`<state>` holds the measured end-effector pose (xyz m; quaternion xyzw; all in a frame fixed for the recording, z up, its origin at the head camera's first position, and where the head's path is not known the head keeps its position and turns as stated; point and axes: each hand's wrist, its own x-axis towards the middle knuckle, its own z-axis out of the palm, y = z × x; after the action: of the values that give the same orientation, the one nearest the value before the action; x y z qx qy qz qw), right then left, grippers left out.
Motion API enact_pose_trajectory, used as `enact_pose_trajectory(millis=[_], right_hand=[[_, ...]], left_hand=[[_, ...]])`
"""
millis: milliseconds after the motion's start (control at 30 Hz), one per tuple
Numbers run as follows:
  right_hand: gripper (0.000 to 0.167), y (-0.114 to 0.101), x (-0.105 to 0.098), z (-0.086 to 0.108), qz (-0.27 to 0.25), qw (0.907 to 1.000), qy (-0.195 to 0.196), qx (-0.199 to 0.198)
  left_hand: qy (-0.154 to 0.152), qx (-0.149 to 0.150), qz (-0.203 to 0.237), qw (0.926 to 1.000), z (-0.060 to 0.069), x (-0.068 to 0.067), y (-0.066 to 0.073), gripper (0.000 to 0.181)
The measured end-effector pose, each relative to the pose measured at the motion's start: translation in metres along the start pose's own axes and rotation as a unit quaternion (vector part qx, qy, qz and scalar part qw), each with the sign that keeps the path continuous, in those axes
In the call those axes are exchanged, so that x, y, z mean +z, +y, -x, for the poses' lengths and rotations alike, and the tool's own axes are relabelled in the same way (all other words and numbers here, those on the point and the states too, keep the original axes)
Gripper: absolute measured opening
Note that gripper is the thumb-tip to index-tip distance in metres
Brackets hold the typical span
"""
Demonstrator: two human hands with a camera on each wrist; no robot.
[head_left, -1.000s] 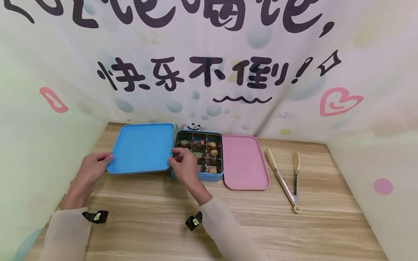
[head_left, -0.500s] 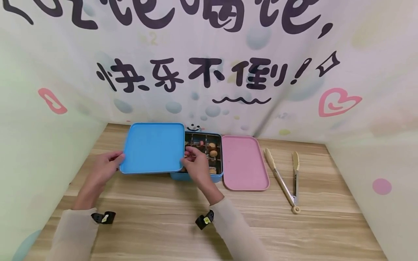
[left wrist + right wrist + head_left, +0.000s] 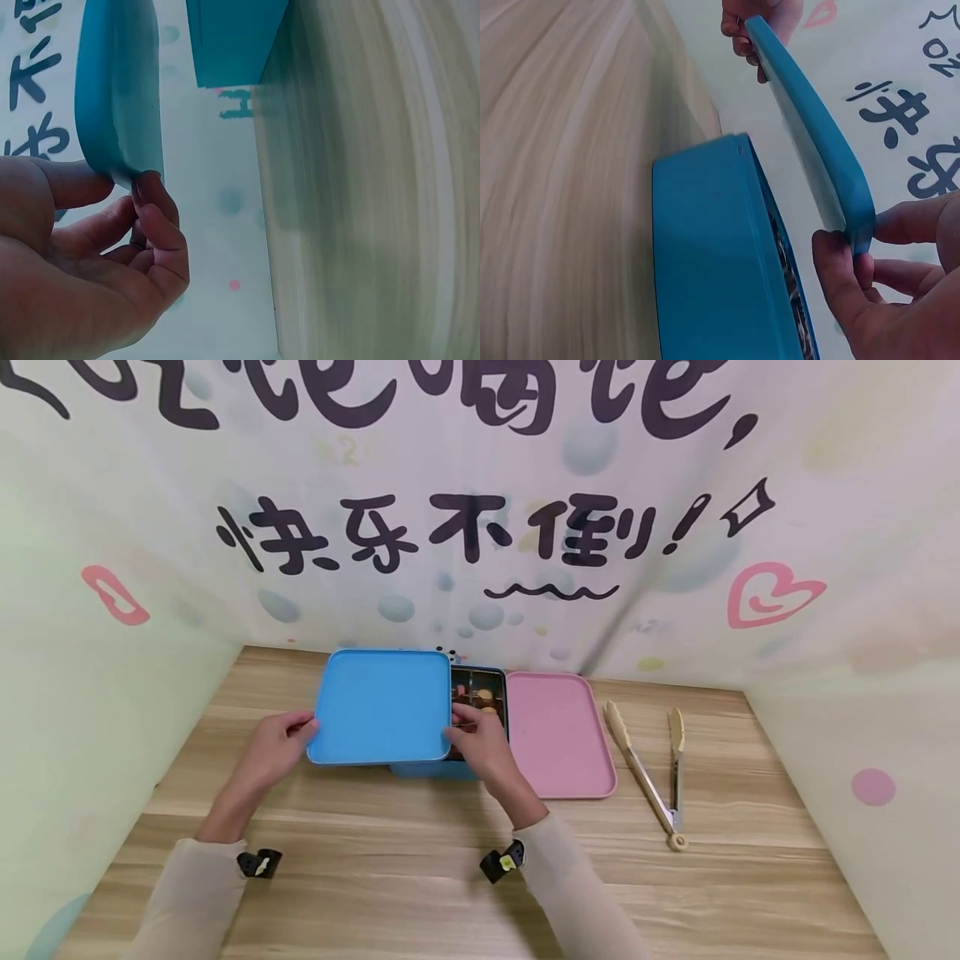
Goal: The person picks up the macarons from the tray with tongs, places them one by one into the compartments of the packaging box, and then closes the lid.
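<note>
A square blue lid is held level between both hands, above the left part of a blue box. My left hand pinches its left edge, thumb on top and fingers beneath. At the opposite edge my right hand pinches the lid, over the box. In the right wrist view a gap shows between the lid and the box. Small snack pieces sit in the box's dark compartments; the lid hides most of the others.
Beside the box on its right lies a pink tray. Further right, spread tongs with beige tips lie on the wooden table. A printed curtain stands right behind the table, and a pale side panel borders it.
Both hands have carried the lid to the right, from beside the box to over its left part. More of the compartments are now covered. Box, tray and tongs stay in place.
</note>
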<state>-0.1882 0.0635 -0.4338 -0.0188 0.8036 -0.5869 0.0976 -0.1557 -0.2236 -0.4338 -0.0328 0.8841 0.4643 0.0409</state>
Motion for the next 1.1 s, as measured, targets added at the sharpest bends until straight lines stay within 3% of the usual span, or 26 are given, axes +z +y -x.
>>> enact_pose_trajectory(millis=[300,567,867,1100], right_hand=[[0.042,0.008,-0.022,0.001,0.042,0.9990,0.013,0.000],[0.037,0.011,-0.039,0.000,0.039,0.9990,0.021,-0.007],[0.039,0.007,-0.051,0.001,0.054,0.9969,0.053,-0.022],[0.038,0.001,-0.060,0.004,0.085,0.9904,0.091,-0.061]], left_hand=[[-0.006,0.028,0.011,0.9995,-0.005,0.011,0.013,0.047],[-0.003,0.043,-0.013,0.9990,-0.010,0.020,0.024,0.041],[-0.001,0.050,-0.023,0.9985,-0.014,0.026,0.036,0.036],[-0.010,0.029,0.000,0.9995,-0.016,0.028,0.047,0.051]])
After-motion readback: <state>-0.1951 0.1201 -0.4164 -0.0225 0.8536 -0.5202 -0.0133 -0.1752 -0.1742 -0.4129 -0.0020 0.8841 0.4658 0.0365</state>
